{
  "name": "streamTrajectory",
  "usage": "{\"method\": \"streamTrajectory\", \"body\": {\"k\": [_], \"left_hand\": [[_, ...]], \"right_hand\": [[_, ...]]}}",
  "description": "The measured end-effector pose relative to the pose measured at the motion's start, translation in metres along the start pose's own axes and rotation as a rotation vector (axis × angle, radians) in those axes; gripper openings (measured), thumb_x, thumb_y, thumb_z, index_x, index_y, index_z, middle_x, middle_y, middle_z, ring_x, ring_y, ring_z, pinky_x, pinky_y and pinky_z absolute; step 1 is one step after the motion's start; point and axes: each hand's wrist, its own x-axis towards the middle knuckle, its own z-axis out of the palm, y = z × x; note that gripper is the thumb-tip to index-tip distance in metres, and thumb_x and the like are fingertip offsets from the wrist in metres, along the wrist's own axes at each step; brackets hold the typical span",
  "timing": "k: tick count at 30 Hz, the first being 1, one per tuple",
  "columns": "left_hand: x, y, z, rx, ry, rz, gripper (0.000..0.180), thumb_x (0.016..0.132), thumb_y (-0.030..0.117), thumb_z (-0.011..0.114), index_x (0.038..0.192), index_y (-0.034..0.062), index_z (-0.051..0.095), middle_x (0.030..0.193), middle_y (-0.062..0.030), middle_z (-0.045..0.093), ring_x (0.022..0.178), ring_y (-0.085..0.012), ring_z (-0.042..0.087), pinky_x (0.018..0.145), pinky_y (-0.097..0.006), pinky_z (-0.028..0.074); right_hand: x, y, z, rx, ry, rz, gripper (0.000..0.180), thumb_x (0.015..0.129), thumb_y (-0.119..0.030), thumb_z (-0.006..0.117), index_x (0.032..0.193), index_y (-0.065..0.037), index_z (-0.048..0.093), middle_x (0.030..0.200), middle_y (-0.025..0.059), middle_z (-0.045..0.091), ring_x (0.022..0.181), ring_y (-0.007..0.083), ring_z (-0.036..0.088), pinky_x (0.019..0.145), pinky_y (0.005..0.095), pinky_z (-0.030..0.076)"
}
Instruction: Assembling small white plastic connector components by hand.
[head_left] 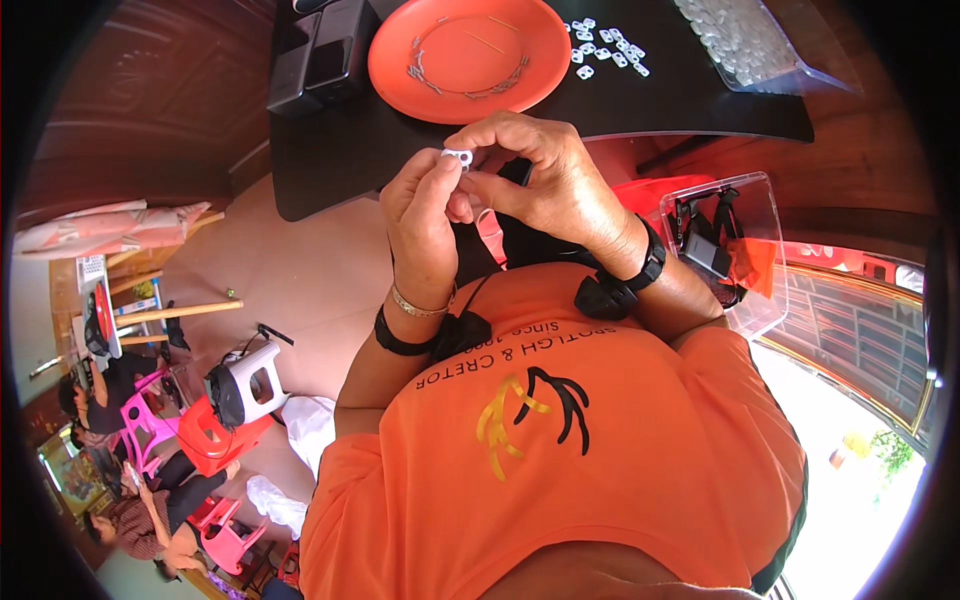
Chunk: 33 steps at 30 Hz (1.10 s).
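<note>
Both my hands meet just in front of the black table's near edge, around a small white plastic piece [459, 157] with round dark holes. My left hand [422, 215] is closed, pinching the piece between thumb and fingers. My right hand [540, 180] curls over it from the other side, with the index fingertip at its top edge and the thumb below. Any tiny part between the right fingers is too small to make out. Just beyond the hands, an orange plate [390, 85] holds many small grey metal pins [500, 85] and a few thin sticks.
Similar white plastic pieces [610, 48] lie scattered right of the plate on the black table [330, 165]. A clear tray of transparent pieces [735, 40] stands at the far right, and black boxes [320, 55] at the left. A clear bin [765, 250] is by my right arm. Other people sit at lower left.
</note>
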Motion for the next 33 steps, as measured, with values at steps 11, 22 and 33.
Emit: {"method": "streamTrajectory", "body": {"k": [11,22,33], "left_hand": [[-0.005,0.000,0.001,-0.013,0.019,-0.028,0.028,0.092,0.022,0.046,0.079,-0.0002,0.056,0.061,-0.0054,0.055,0.053,-0.0099,0.045,0.052,-0.022,0.035],[-0.006,0.005,0.000,0.067,0.003,0.095,0.028,0.090,0.016,0.044,0.068,0.0005,0.049,0.059,-0.0032,0.044,0.053,-0.0118,0.044,0.051,-0.024,0.036],[-0.009,0.000,-0.001,0.087,0.021,0.100,0.026,0.091,0.017,0.045,0.070,0.0027,0.050,0.058,-0.0021,0.043,0.049,-0.0094,0.042,0.046,-0.023,0.033]], "right_hand": [[-0.003,0.002,0.012,-0.179,0.123,-0.094,0.029,0.072,-0.007,0.074,0.098,-0.001,0.064,0.078,0.0119,0.067,0.068,0.0219,0.068,0.061,0.0296,0.055],[-0.004,0.000,0.011,-0.099,0.085,-0.157,0.023,0.076,-0.010,0.073,0.096,-0.002,0.064,0.077,0.0094,0.067,0.069,0.0238,0.067,0.060,0.0297,0.054],[-0.005,-0.006,0.008,-0.231,0.095,-0.230,0.026,0.074,-0.011,0.075,0.097,-0.002,0.065,0.079,0.0123,0.066,0.071,0.0267,0.067,0.062,0.0314,0.053]]}}
